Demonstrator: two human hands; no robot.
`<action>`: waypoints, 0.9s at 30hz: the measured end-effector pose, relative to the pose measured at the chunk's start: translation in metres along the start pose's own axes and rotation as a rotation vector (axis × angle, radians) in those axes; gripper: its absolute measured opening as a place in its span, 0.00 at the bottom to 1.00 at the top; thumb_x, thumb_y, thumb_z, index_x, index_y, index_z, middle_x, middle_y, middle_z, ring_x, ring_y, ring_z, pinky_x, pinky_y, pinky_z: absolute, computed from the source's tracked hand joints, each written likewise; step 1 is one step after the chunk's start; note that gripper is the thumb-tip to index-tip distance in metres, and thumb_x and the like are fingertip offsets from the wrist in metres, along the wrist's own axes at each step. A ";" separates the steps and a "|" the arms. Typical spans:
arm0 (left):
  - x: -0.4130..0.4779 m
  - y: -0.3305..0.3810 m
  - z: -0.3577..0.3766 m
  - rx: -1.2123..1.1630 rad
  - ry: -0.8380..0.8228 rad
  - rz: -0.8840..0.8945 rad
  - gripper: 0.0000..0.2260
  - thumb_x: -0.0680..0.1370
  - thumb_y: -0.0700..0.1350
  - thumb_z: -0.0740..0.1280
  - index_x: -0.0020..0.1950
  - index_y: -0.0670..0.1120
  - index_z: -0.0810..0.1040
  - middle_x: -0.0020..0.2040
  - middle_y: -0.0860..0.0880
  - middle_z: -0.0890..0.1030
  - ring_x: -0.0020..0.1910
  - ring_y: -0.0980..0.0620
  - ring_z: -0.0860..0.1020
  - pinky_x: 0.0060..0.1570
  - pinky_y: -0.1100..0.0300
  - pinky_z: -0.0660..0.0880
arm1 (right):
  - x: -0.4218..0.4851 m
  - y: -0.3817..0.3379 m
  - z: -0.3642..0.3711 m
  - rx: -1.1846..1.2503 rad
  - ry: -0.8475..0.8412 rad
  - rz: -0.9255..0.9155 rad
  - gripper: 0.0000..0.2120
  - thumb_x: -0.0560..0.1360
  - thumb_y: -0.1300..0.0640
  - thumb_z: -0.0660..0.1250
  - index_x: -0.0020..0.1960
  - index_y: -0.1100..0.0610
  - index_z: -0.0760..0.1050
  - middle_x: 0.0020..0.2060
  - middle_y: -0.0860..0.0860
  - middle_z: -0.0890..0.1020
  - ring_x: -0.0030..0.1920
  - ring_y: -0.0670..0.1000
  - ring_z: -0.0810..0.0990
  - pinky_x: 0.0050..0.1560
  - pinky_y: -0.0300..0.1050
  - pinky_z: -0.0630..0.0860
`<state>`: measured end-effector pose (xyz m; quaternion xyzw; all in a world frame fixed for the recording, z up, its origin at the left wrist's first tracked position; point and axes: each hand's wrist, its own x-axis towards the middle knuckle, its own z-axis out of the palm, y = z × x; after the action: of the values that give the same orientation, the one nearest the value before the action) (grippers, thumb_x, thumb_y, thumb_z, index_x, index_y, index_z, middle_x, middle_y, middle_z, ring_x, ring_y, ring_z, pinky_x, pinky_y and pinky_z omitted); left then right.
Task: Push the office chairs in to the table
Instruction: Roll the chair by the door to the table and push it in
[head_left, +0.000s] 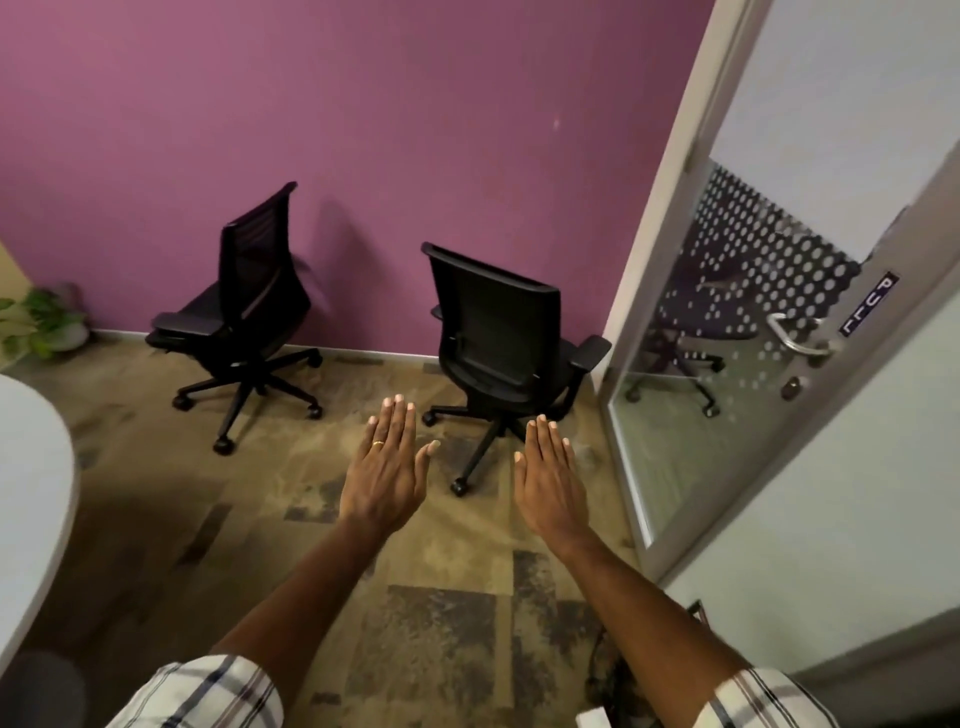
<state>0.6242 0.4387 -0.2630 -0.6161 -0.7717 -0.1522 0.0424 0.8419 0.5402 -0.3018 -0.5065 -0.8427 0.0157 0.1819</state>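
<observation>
Both arms are reaching forward, palms facing down. The left hand (385, 475) and right hand (549, 480) are lying flat beside each other, fingers extended, gripping nothing.

We note two black office chairs: the left one (244, 312) has a mesh-like back, the right one (506, 338) a matt plastic back shell. The patchy brown carpet floor (441, 597) looks rough. The purple wall (363, 104) is matt. The door's glass panel (727, 338) is glossy, its handle (797, 338) polished metal. The white rounded surface (31, 493) appears smooth.
</observation>
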 end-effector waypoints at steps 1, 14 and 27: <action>0.017 0.015 0.003 -0.012 0.006 0.019 0.32 0.85 0.60 0.36 0.82 0.41 0.49 0.83 0.42 0.48 0.82 0.48 0.42 0.81 0.48 0.46 | 0.012 0.016 -0.009 -0.013 0.001 0.008 0.28 0.84 0.49 0.46 0.77 0.65 0.64 0.76 0.62 0.68 0.78 0.59 0.63 0.77 0.57 0.62; 0.133 0.068 0.008 0.009 0.063 0.062 0.30 0.85 0.58 0.40 0.82 0.41 0.49 0.83 0.43 0.49 0.82 0.48 0.43 0.80 0.51 0.40 | 0.105 0.090 -0.042 0.000 0.067 0.031 0.30 0.84 0.48 0.41 0.78 0.65 0.60 0.78 0.62 0.64 0.79 0.60 0.59 0.78 0.59 0.59; 0.274 0.045 0.037 -0.004 0.031 0.199 0.38 0.80 0.63 0.28 0.82 0.40 0.48 0.83 0.43 0.46 0.82 0.47 0.42 0.79 0.51 0.39 | 0.227 0.119 -0.021 -0.019 0.076 0.124 0.35 0.82 0.44 0.34 0.81 0.63 0.52 0.81 0.60 0.56 0.81 0.57 0.51 0.79 0.53 0.44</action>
<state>0.6073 0.7153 -0.2210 -0.6875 -0.7055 -0.1581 0.0679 0.8545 0.7895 -0.2412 -0.5596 -0.8023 -0.0005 0.2078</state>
